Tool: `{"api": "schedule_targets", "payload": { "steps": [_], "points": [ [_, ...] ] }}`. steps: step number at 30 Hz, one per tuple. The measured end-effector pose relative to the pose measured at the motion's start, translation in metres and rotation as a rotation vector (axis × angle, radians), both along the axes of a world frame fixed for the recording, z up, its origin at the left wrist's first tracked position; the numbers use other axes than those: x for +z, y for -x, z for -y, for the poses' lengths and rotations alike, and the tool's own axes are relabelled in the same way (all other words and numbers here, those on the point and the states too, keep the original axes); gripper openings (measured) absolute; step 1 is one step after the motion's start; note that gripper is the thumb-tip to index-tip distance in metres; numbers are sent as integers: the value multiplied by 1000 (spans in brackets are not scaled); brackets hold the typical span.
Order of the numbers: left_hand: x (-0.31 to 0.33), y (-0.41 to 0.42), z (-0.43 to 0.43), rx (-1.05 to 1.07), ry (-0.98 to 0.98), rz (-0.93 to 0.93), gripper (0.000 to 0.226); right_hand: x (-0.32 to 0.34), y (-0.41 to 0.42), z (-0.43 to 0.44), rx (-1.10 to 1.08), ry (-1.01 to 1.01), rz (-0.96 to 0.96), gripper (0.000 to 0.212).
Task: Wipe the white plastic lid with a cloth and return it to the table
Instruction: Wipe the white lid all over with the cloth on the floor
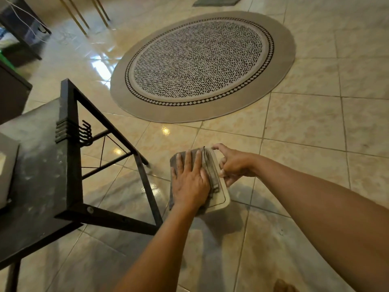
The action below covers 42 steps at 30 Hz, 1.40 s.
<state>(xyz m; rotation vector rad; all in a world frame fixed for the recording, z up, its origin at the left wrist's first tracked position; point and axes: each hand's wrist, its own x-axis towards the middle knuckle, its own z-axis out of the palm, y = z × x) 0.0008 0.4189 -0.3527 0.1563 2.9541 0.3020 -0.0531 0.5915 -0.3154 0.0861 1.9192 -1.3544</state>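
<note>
I hold a white plastic lid [221, 196] in the air over the tiled floor, to the right of the table. A grey folded cloth [210, 169] lies over most of the lid. My left hand [190, 182] presses flat on the cloth, fingers spread. My right hand [233, 165] pinches the lid's right edge with thumb and fingers. Only the lid's right rim and near corner show past the cloth.
A dark table [40, 165] with a black metal frame and side hooks [85, 133] stands at the left, a white box [6, 167] on it. A round patterned rug [202, 64] lies on the glossy floor ahead. Dark furniture [23, 30] stands at the far left.
</note>
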Motion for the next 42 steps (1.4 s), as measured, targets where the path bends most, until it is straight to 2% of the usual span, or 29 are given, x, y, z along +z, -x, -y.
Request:
{"api": "schedule_targets", "payload": {
  "steps": [3, 8, 14, 18, 23, 28, 33, 37, 42],
  "points": [
    [-8, -28, -11, -37, -7, -14, 62, 2, 0, -2, 18, -2, 7, 98],
    [-5, 4, -3, -68, -20, -32, 59, 7, -4, -2, 30, 38, 40, 98],
    [-4, 2, -8, -29, -29, -14, 63, 9, -5, -5, 30, 58, 48, 98],
    [-4, -7, -12, -208, -31, -22, 61, 6, -4, -5, 52, 44, 43, 103],
    [4, 9, -5, -31, -20, -8, 58, 5, -4, -3, 16, 35, 47, 100],
    [-7, -16, -10, -217, -25, -42, 58, 6, -4, -3, 53, 23, 26, 103],
    [0, -3, -1, 79, -21, 7, 62, 3, -5, 0, 1, 7, 34, 101],
    [-11, -53, -23, 4, 3, -12, 71, 5, -3, -1, 38, 10, 44, 104],
    [8, 0, -20, 7, 20, 46, 74, 4, -5, 0, 26, 20, 28, 104]
  ]
}}
